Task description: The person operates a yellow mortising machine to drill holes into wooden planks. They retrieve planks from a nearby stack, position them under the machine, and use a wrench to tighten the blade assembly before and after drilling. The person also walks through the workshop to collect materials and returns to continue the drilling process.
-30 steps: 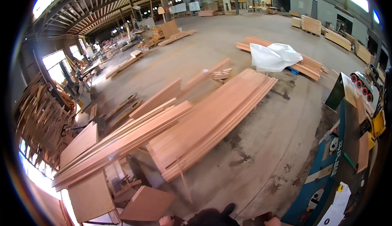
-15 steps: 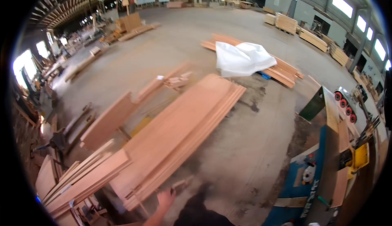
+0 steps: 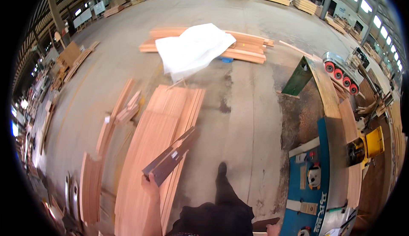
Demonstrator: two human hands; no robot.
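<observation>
My left hand [image 3: 150, 187] is closed around the near end of some narrow dark brown boards [image 3: 167, 168] with a small white label. They slant forward and right above a long stack of reddish planks [image 3: 142, 140]; whether they are one notched piece or two I cannot tell. At the lower edge, my right hand [image 3: 273, 229] grips another dark brown piece [image 3: 265, 224], mostly cut off by the picture's edge.
A blue machine [image 3: 294, 185] with a long bed stands close on my right, with a yellow motor housing [image 3: 375, 141] beyond. Ahead, a white sheet [image 3: 194, 50] covers part of a plank pile [image 3: 251, 55]. More reddish planks [image 3: 90, 189] lie left.
My view has swung right, bringing the plank stack nearly straight ahead. The dark boards in my left hand now show clearly, and my right hand has come into view.
</observation>
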